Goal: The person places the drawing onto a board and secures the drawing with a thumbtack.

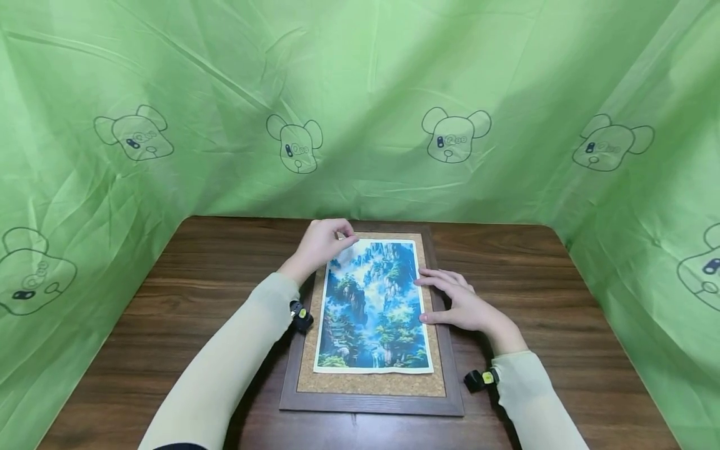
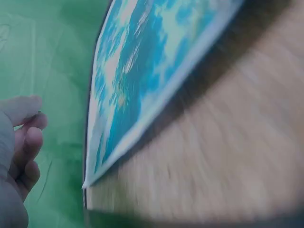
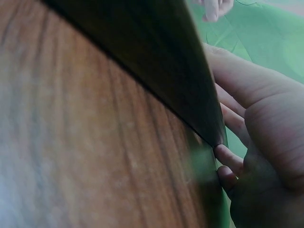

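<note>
A blue landscape print [image 1: 374, 312] with a white border lies on a cork board [image 1: 371, 384] in a dark wooden frame [image 1: 371, 404]. Over the top left corner of the print is my left hand [image 1: 324, 242]. Its thumb and forefinger pinch a tiny dark item, mostly hidden, in the left wrist view, where the hand [image 2: 21, 147] appears apart from the print [image 2: 137, 80]. My right hand [image 1: 458, 303] spans the frame's right side with fingers spread, fingertips at the print's right edge. The right wrist view shows this hand [image 3: 266, 123] alongside the dark frame [image 3: 156, 52].
The framed board rests on a dark wood-grain table [image 1: 540, 300]. Green cloth [image 1: 360, 81] with bear-head outlines hangs around the back and both sides. A small black device [image 1: 302, 317] is worn on the left wrist, and another black device [image 1: 479, 379] on the right.
</note>
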A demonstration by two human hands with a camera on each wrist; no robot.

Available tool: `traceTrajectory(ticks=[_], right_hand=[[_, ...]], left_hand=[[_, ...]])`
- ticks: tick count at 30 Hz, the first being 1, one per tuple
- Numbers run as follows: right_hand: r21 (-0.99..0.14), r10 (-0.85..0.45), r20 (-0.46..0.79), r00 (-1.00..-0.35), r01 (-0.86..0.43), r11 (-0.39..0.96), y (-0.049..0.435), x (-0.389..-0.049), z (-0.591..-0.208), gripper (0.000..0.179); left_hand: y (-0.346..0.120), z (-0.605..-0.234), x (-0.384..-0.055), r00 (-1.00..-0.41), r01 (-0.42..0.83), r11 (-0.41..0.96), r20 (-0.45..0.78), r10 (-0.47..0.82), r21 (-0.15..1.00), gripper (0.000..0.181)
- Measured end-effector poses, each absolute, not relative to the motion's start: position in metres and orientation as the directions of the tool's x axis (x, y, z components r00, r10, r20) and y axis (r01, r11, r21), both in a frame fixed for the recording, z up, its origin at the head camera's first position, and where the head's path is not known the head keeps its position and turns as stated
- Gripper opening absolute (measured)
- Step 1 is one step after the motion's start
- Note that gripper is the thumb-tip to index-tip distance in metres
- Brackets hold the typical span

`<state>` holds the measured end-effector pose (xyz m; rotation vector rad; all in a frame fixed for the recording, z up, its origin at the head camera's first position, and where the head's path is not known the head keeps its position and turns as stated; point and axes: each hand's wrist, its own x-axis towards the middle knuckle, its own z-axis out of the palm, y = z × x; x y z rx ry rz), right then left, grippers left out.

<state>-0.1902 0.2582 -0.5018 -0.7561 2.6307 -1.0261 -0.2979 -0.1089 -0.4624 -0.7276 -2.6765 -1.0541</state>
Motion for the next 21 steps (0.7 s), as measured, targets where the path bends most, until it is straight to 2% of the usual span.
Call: traceTrajectory(ticks=[7, 21], right_hand=[[-0.681, -0.532, -0.019, -0.846, -0.379, 0.626, 0.258, -0.190, -0.502, 0.077], [-0.683, -0.524, -0.037, -0.851, -0.361, 0.635, 0.256, -0.191, -0.501, 0.076]], left_hand=[[-0.083, -0.476, -0.313, -0.877, 0.471, 0.655, 0.238, 0.416, 0.590, 0.013], [-0.063, -0.482, -0.323, -0.856, 0.514, 0.760, 0.180, 0.485, 0.397, 0.011]])
